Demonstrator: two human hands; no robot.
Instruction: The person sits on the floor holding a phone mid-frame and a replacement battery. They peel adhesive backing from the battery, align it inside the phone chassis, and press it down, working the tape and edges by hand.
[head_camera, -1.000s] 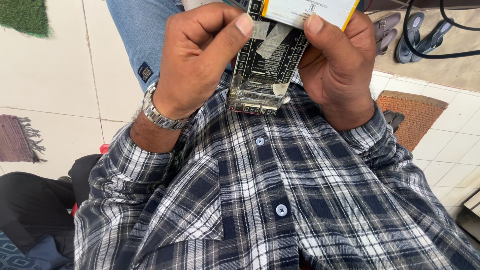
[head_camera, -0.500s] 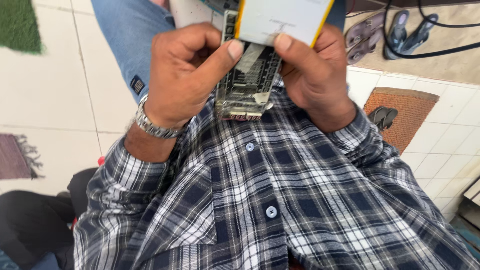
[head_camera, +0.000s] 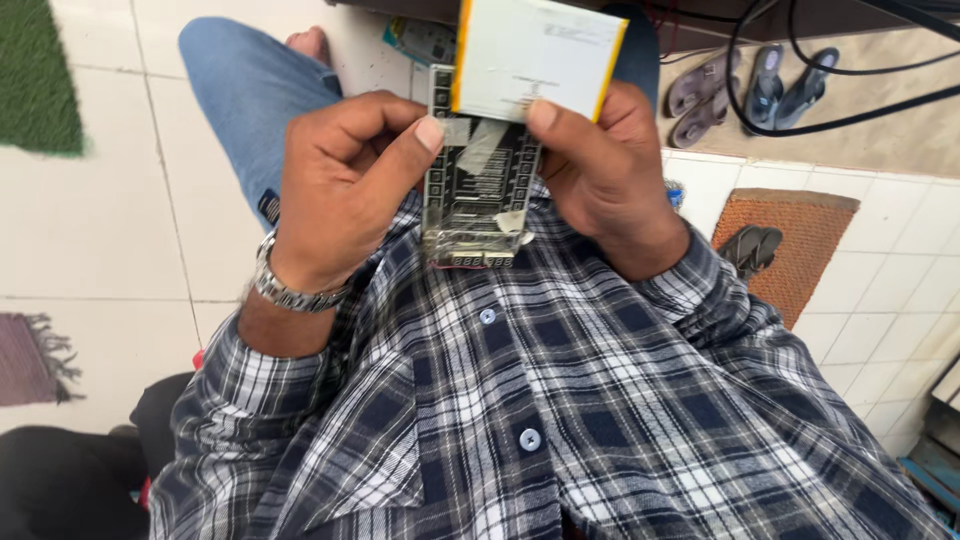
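I have the circuit board (head_camera: 478, 185) pinched in both hands over my lap, left hand (head_camera: 340, 185) and right hand (head_camera: 600, 175) closed on its edges, thumbs pressing the flat battery pack (head_camera: 535, 60) against it; seating calls for steady pressure.

Left hand (head_camera: 345, 190) and right hand (head_camera: 600, 175) gripping circuit board (head_camera: 478, 195), white battery pack (head_camera: 535, 60) on top, plaid shirt (head_camera: 560, 420)

A home entrance or porch floor, by the look of it: pale floor tiles (head_camera: 110, 230) carry a woven orange doormat (head_camera: 790, 245). Pairs of sandals (head_camera: 745, 90) lie just beyond the doormat, another sandal (head_camera: 752, 248) rests on it, and a green mat (head_camera: 38, 75) lies well apart.
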